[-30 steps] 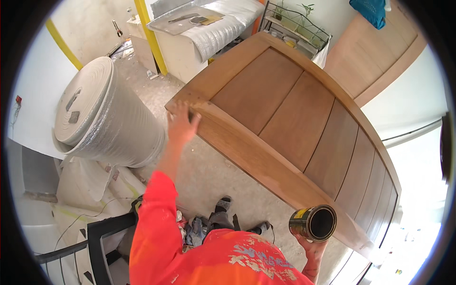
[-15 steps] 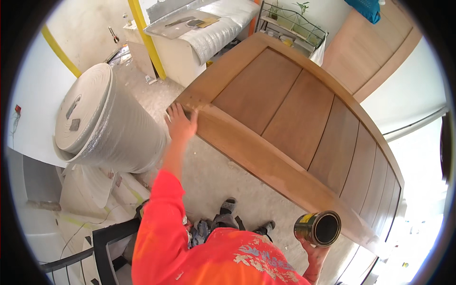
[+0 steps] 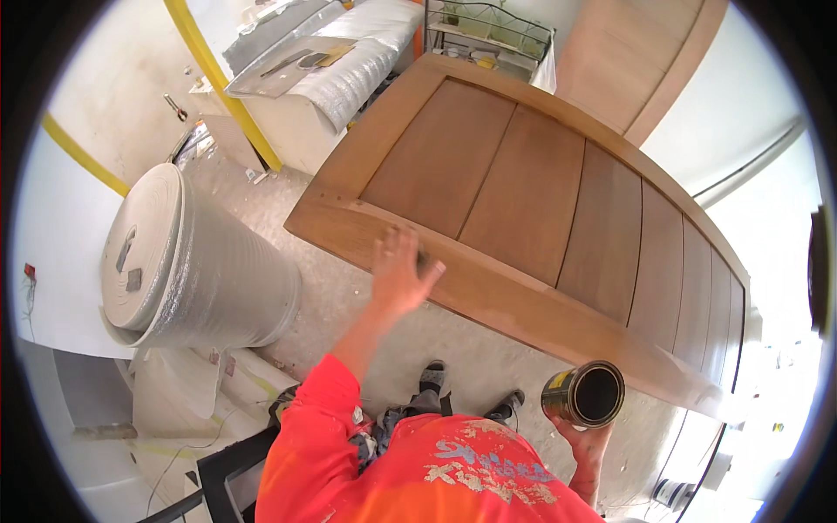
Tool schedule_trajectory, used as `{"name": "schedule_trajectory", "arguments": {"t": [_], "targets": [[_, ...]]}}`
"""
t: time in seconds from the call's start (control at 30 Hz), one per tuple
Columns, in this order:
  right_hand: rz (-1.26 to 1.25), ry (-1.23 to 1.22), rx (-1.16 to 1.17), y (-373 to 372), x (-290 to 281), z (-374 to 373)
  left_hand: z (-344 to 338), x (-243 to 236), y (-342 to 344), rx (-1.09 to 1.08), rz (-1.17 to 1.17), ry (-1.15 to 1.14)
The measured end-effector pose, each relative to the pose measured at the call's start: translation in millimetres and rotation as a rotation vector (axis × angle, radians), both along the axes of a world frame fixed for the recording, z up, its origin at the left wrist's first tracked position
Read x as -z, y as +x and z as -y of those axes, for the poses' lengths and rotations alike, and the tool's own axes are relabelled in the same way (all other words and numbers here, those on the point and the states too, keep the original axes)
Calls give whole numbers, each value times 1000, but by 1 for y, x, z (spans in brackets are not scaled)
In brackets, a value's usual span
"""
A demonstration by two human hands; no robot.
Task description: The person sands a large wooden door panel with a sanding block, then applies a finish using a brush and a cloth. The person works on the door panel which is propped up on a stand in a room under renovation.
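Can (image 3: pixel 559 397) and paneled wooden door (image 3: pixel 534 196), clock positions from the wearer.
Right hand (image 3: pixel 588 441), two o'clock: curled around the can. Left hand (image 3: pixel 401 277), twelve o'clock: fingers parted over the door's near edge; whether it holds anything, unclear. Door: one o'clock.

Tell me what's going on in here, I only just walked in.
A person in a paint-spattered red top is at a panelled wooden door lying flat above the floor. Their left hand is at its near edge, with something dark by the thumb that I can't make out. Their right hand holds up an open can, dark inside. A big silvery roll stands off to the left.
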State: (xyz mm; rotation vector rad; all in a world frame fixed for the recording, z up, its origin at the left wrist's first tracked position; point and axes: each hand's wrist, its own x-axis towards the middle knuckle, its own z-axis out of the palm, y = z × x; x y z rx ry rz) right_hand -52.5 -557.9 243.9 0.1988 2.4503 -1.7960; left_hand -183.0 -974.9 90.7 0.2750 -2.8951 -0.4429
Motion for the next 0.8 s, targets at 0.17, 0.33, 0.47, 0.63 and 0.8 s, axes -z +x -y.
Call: {"name": "schedule_trajectory", "arguments": {"t": [0.17, 0.33, 0.47, 0.63, 0.8], "targets": [[-44, 20, 13, 1, -6, 1, 75, -27, -17, -120, 104, 72], [6, -2, 41, 14, 10, -18, 160, -6, -34, -443, 90, 25], [72, 38, 80, 22, 22, -26, 30, -9, -12, 22, 126, -4], [55, 74, 65, 24, 27, -28, 112, -11, -24, -133, 98, 44], [-50, 187, 63, 28, 39, -38, 66, -10, -36, -157, 72, -35]]}}
